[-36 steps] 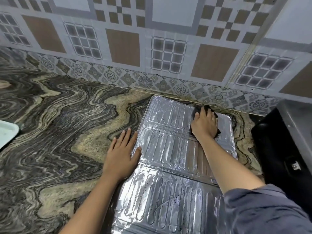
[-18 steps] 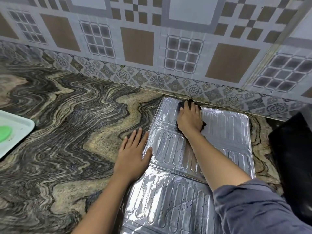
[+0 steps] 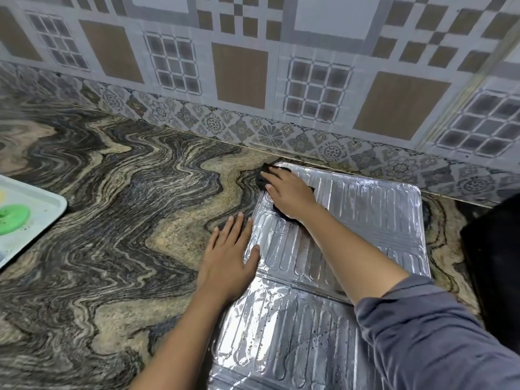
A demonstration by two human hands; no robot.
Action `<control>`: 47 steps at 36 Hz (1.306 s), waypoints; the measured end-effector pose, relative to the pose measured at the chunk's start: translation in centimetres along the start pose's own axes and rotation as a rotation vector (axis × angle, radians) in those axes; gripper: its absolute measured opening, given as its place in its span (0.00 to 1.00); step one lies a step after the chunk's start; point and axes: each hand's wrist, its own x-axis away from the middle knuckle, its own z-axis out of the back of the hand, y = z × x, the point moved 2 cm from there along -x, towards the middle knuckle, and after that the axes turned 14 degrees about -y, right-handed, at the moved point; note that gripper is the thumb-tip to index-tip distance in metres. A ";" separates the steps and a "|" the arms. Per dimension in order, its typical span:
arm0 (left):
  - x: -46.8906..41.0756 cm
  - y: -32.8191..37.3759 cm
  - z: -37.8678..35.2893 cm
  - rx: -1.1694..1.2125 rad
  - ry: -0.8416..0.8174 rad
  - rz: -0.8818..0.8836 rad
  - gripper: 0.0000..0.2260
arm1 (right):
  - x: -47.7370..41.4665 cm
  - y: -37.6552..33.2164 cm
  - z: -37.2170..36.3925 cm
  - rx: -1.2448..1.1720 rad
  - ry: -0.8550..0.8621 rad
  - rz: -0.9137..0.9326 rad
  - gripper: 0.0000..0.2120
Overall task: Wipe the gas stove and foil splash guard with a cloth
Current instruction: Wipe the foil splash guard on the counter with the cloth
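The silver foil splash guard (image 3: 374,220) lies flat on the marbled counter, folded into panels with dark specks on the near ones. My right hand (image 3: 289,191) presses a dark cloth (image 3: 263,175) onto the guard's far left corner, fingers laid flat over it. My left hand (image 3: 229,257) rests flat with straight fingers at the guard's left edge, the thumb on the foil and the fingers on the counter. The black gas stove (image 3: 495,266) shows only as a dark edge at the right.
A white tray (image 3: 36,220) holding a green ring-shaped object (image 3: 11,219) sits at the counter's left edge. The patterned tiled wall (image 3: 253,80) rises right behind the guard. Bare marbled counter (image 3: 112,220) stretches between tray and guard.
My right hand has slid the cloth leftward along the guard's far edge, from the right part to the far left corner. My left hand has stayed at the left edge.
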 end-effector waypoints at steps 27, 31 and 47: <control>-0.4 -0.2 -0.5 -0.046 0.004 0.005 0.29 | 15.6 9.4 -0.8 -0.195 0.343 -0.829 0.20; -0.2 -0.1 -0.2 -0.039 -0.013 0.005 0.29 | 15.9 9.4 -0.3 -0.217 0.286 -0.776 0.21; 3.1 1.5 -0.2 0.119 -0.071 0.023 0.26 | 17.1 10.0 -0.2 -0.127 0.199 -0.537 0.20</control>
